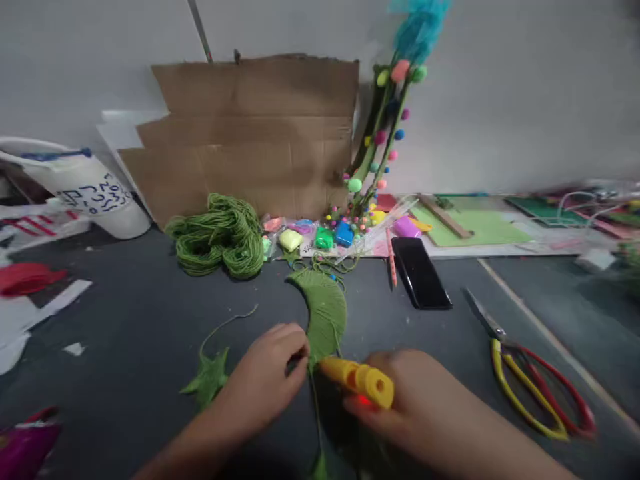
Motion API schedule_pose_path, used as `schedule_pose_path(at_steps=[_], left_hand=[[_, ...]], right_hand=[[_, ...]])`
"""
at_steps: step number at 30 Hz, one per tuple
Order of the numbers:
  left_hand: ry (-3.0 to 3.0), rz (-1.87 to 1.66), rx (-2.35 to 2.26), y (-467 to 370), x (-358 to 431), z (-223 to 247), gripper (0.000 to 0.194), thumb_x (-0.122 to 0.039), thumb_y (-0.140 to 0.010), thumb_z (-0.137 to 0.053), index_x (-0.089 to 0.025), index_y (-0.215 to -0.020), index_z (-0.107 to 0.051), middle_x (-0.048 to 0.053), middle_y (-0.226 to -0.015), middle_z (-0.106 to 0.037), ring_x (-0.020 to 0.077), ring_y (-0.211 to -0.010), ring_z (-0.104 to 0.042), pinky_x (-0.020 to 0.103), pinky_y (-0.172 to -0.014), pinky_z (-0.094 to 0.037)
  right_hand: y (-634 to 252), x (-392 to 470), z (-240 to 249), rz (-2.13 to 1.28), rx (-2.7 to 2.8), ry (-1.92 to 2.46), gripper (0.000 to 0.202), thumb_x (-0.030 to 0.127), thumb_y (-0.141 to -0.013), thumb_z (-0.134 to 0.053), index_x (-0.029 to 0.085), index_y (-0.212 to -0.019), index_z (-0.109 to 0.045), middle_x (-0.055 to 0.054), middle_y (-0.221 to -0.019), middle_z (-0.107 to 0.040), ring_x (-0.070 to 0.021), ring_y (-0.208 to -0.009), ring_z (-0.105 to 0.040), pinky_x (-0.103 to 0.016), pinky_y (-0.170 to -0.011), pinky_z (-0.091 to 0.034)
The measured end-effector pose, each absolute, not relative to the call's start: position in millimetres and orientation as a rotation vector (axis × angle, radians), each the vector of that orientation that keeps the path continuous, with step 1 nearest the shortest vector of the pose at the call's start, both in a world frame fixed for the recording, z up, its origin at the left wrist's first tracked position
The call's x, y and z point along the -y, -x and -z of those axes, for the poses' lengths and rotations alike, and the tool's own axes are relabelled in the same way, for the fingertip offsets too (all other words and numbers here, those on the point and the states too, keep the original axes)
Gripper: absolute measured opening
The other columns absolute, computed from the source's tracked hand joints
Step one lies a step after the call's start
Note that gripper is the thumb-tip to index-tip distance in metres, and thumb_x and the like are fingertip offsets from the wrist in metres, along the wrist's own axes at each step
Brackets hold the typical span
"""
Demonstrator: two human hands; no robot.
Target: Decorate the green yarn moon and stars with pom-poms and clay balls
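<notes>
A crescent wrapped in green yarn (326, 310) lies on the dark table in the middle. My left hand (275, 367) is closed, thumb and forefinger pinched at the crescent's lower left edge. In my right hand (400, 387) is a yellow hot glue gun (357, 380) with a small red light; its nozzle end is at the crescent's lower tip. From that tip a green string runs down to a green star-like piece (320, 465) at the bottom edge. Left of my left hand lies another green star (207, 380) with a yarn tail.
Behind are a green yarn skein (220, 237), clay packets (324, 237), a cardboard sheet (260, 133) and a pom-pom-decorated piece (385, 133). To the right lie a black phone (421, 273), a pink pencil (391, 259) and scissors (525, 373). A white bucket (115, 207) stands left.
</notes>
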State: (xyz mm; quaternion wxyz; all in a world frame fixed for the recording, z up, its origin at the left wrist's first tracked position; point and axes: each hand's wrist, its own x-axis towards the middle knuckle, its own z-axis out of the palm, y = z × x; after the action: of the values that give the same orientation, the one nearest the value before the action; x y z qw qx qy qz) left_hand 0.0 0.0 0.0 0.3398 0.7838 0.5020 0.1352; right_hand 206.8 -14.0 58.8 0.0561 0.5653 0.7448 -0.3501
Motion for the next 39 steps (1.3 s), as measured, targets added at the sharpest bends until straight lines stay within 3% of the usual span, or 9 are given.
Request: schedule_pose_path(at_steps=[3, 6, 10, 16, 24, 28, 31, 39], left_hand=[[-2.064, -0.375, -1.307, 0, 0, 1, 0.016, -0.009, -0.078, -0.041, -0.021, -0.069, -0.045, -0.003, -0.073, -0.050, 0.0148, -0.073, -0.045, 0.027, -0.067, -0.034], [-2.063, -0.391, -1.309, 1, 0, 1, 0.015, -0.009, -0.078, -0.041, -0.022, -0.069, -0.044, -0.003, -0.073, -0.050, 0.0148, -0.073, -0.046, 0.027, -0.066, -0.034], [-2.069, -0.387, -1.312, 1, -1, -1, 0.015, -0.010, -0.077, -0.041, -0.022, -0.068, -0.044, -0.002, -0.072, -0.050, 0.0150, -0.072, -0.047, 0.027, -0.066, -0.034], [-2.068, -0.422, -1.331, -2, -2, -3, 0.014, -0.011, -0.076, -0.043, -0.021, -0.067, -0.047, -0.002, -0.072, -0.051, 0.0150, -0.072, -0.048, 0.027, -0.066, -0.034], [-1.919, -0.436, -1.347, -10, 1, -1, 0.013, -0.013, -0.072, -0.045, -0.020, -0.066, -0.054, -0.002, -0.070, -0.051, 0.0138, -0.067, -0.049, 0.024, -0.061, -0.035], [-1.872, -0.464, -1.382, -13, 3, -3, 0.013, -0.014, -0.071, -0.047, -0.019, -0.064, -0.056, -0.002, -0.068, -0.050, 0.0137, -0.065, -0.049, 0.025, -0.060, -0.035], [-1.845, -0.488, -1.412, -14, 5, -4, 0.010, -0.016, -0.070, -0.049, -0.019, -0.064, -0.056, -0.002, -0.068, -0.050, 0.0138, -0.064, -0.049, 0.025, -0.059, -0.035], [-1.771, -0.549, -1.493, -15, 15, -9, 0.010, -0.016, -0.068, -0.049, -0.019, -0.060, -0.055, -0.003, -0.064, -0.049, 0.0128, -0.060, -0.046, 0.024, -0.056, -0.034]], right_hand=[[-200, 19, -72, 1.113, -2.316, -1.620, 0.013, 0.030, -0.075, -0.057, 0.020, -0.067, -0.059, 0.001, -0.062, -0.060, -0.0103, -0.048, -0.048, -0.024, -0.046, -0.021], [-209, 24, -73, 1.044, -2.457, -1.679, 0.004, 0.024, -0.073, -0.058, 0.021, -0.074, -0.056, 0.001, -0.072, -0.058, -0.0122, -0.058, -0.050, -0.023, -0.051, -0.028], [-239, 28, -47, 0.872, -2.563, -1.773, 0.018, 0.012, -0.071, -0.053, 0.020, -0.086, -0.051, -0.003, -0.089, -0.052, -0.0165, -0.074, -0.051, -0.027, -0.064, -0.036], [-267, 25, 0, 0.657, -2.520, -1.747, 0.023, 0.004, -0.069, -0.048, 0.017, -0.087, -0.054, -0.006, -0.092, -0.050, -0.0170, -0.073, -0.053, -0.031, -0.069, -0.040], [-270, 16, -19, 0.487, -2.648, -1.751, 0.030, 0.023, -0.072, -0.061, 0.016, -0.101, -0.059, -0.009, -0.094, -0.054, -0.0252, -0.087, -0.054, -0.037, -0.076, -0.042], [-234, 5, -37, 0.511, -2.844, -1.783, 0.013, 0.016, -0.083, -0.052, 0.017, -0.089, -0.063, -0.006, -0.085, -0.056, -0.0193, -0.081, -0.054, -0.029, -0.072, -0.040], [-200, -2, -40, 0.661, -2.947, -1.590, 0.010, 0.017, -0.081, -0.056, 0.018, -0.080, -0.066, -0.004, -0.081, -0.057, -0.0176, -0.081, -0.054, -0.026, -0.070, -0.038], [-176, -8, -30, 0.807, -2.901, -1.593, 0.007, 0.017, -0.074, -0.061, 0.017, -0.070, -0.067, -0.002, -0.074, -0.059, -0.0146, -0.073, -0.054, -0.023, -0.063, -0.035]])
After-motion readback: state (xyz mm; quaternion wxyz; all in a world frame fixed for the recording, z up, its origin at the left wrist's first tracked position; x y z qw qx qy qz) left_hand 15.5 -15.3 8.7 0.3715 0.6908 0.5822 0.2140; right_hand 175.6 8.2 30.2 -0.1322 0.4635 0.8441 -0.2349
